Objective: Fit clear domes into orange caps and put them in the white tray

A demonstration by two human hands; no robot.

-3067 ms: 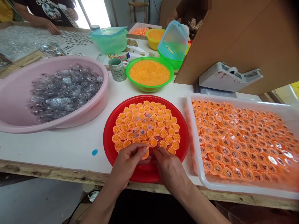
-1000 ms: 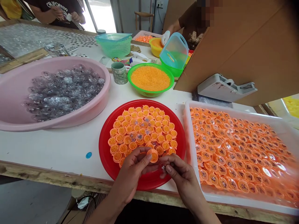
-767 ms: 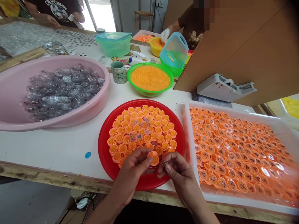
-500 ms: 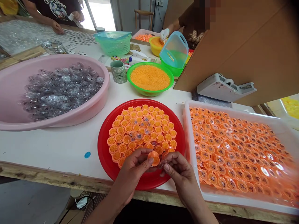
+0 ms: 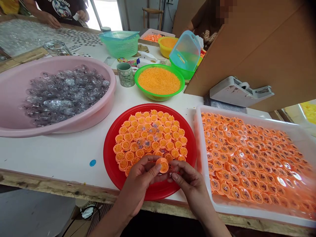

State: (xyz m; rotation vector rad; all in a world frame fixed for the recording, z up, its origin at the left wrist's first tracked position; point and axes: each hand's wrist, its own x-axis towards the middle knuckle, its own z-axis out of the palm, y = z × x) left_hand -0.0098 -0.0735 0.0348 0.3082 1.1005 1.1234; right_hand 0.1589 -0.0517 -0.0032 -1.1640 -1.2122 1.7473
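Note:
My left hand (image 5: pixel 139 184) pinches a small orange cup (image 5: pixel 163 165) filled with yellow grains, held just above the near rim of the red plate (image 5: pixel 111 164). My right hand (image 5: pixel 190 182) is closed in a pinch right beside that cup, fingertips touching it; what it holds is too small to make out. The plate carries several more filled orange cups (image 5: pixel 150 138), a few topped with clear domes.
A white tray (image 5: pixel 203 110) packed with capped orange cups lies to the right. A pink basin (image 5: pixel 14 95) of clear domes sits at left, a green bowl (image 5: pixel 182 87) of yellow grains and a mug (image 5: pixel 125 74) behind. Other people's hands work at the far table edge.
Both hands lifted off the plate with one orange cup. Over the last second the right hand's pinch closed in against the cup in the left hand.

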